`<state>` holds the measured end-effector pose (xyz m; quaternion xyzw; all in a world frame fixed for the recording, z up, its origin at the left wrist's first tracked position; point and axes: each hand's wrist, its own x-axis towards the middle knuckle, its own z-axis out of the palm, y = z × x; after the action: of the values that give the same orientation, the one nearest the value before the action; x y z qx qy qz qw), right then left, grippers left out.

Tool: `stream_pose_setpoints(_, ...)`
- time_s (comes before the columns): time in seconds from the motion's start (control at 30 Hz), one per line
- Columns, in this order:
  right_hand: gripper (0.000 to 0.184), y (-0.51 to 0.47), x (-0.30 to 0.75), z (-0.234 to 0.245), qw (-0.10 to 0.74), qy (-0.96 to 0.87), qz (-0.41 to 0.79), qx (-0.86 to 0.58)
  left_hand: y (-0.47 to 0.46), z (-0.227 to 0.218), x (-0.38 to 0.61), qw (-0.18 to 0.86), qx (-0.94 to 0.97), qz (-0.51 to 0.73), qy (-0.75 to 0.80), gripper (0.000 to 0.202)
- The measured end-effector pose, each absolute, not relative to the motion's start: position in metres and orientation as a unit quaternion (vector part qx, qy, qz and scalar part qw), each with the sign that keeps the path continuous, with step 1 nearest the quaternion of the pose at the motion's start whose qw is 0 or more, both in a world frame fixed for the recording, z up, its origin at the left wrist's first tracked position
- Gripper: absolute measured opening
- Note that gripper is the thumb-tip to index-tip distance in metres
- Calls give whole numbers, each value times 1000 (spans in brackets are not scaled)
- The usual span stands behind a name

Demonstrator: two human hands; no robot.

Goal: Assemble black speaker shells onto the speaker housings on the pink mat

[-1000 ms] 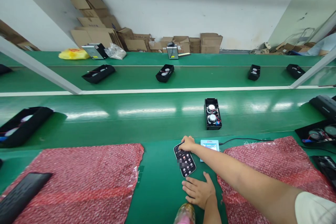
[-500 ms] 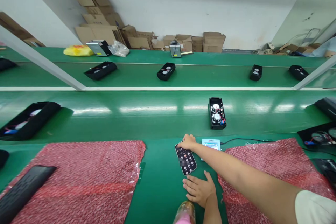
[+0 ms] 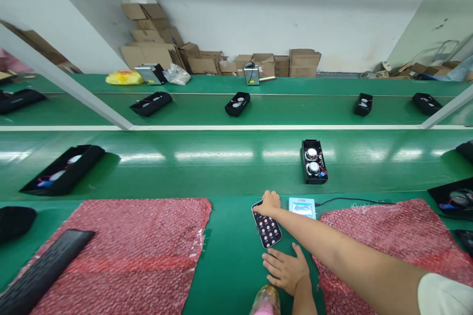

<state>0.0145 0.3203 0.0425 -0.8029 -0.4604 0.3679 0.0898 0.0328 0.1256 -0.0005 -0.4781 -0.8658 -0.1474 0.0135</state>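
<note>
From the head view, an open black speaker housing [image 3: 314,161] on the conveyor belt [image 3: 221,157] holds two round drivers. The black button panel [image 3: 266,224] lies flat on the green bench [image 3: 229,261], its long axis running 11 to 5 o'clock. The right hand [image 3: 271,202] presses fingertips on its far end; the left hand [image 3: 286,269], fingers spread, rests flat at 6 o'clock. Cardboard boxes [image 3: 192,56] line the white wall.

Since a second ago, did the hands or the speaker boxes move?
The open black speaker box on the belt slid a bit to the right. The right hand stayed on the far end of the button panel, and the left hand stayed flat on the table just behind it.
</note>
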Motion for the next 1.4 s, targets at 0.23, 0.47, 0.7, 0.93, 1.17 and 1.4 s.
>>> stream_pose_setpoints(0.23, 63, 325, 19, 38, 77, -459, 376, -801, 126, -5, 35, 12, -469, -144, -871, 73)
stream_pose_setpoints(0.47, 61, 322, 18, 35, 86, -465, 372, -799, 125, -1, 35, 8, -471, -138, -871, 73)
stream_pose_setpoints(0.7, 57, 326, 31, 27, 73, -488, 411, -766, 127, 5, 36, 1, -467, -135, -874, 70)
stream_pose_setpoints(0.93, 51, 323, 33, 23, 84, -499, 415, -756, 127, 4, 34, 2, -467, -151, -871, 71)
stream_pose_setpoints(1.17, 47, 324, 34, 24, 82, -495, 423, -754, 127, 6, 34, -11, -464, -158, -871, 71)
stream_pose_setpoints(1.4, 54, 323, 35, 26, 80, -501, 423, -751, 127, 4, 35, -6, -465, -152, -872, 70)
